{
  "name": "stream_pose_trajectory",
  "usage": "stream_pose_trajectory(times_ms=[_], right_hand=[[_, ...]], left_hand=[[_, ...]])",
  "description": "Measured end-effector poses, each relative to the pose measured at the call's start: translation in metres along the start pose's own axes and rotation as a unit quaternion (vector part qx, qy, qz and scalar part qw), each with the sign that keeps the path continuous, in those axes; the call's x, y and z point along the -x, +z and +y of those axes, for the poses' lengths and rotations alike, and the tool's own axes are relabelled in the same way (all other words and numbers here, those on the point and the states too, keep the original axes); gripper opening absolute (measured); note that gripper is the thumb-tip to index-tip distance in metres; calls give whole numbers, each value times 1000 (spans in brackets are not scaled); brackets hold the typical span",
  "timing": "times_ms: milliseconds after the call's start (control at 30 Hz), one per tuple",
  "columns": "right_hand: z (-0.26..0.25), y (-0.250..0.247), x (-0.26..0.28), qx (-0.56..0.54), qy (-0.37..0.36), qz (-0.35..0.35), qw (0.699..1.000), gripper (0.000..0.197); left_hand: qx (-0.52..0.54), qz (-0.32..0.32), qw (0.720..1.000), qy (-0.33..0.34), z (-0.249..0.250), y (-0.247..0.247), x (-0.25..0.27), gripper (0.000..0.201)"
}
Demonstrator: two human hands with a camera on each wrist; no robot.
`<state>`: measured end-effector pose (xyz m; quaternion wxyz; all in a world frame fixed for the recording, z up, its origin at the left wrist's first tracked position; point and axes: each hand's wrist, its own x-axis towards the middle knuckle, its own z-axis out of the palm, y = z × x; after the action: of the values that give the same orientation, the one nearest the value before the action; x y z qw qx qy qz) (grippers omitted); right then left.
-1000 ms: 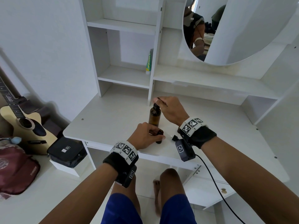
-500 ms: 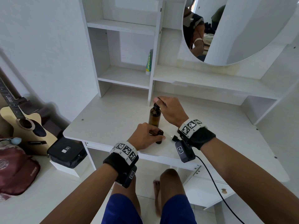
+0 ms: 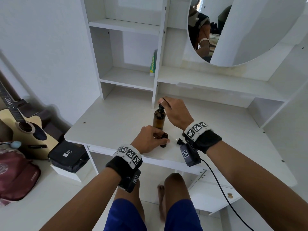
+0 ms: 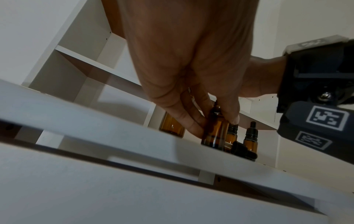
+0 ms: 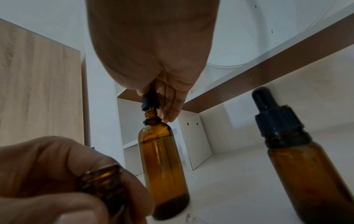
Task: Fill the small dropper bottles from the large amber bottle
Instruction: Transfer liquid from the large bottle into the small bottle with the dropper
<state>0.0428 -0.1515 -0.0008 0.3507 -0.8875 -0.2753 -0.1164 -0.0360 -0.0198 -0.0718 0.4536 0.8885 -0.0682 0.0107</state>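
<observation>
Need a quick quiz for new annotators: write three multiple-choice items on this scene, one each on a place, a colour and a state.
1. Where does the loose dropper cap lie?
A. on a shelf
B. on the desk
C. on the floor

2. What colour is the lifted dropper cap that the right hand pinches just above the large amber bottle?
A. white
B. black
C. red

3. The small bottle held by the left hand is:
A. capped
B. open and upright
C. lying down

Key:
1. B, it lies on the desk beside the small bottle.
2. B, the right wrist view shows it black.
3. B, its neck is bare.
</observation>
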Motion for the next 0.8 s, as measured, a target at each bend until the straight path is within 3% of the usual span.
stream_pose_trajectory(times_ms=[800], right_hand=[[-1, 2, 0, -8, -3, 6, 1000, 34]], left_hand=[[11, 6, 1000, 0, -2, 1, 0, 29]])
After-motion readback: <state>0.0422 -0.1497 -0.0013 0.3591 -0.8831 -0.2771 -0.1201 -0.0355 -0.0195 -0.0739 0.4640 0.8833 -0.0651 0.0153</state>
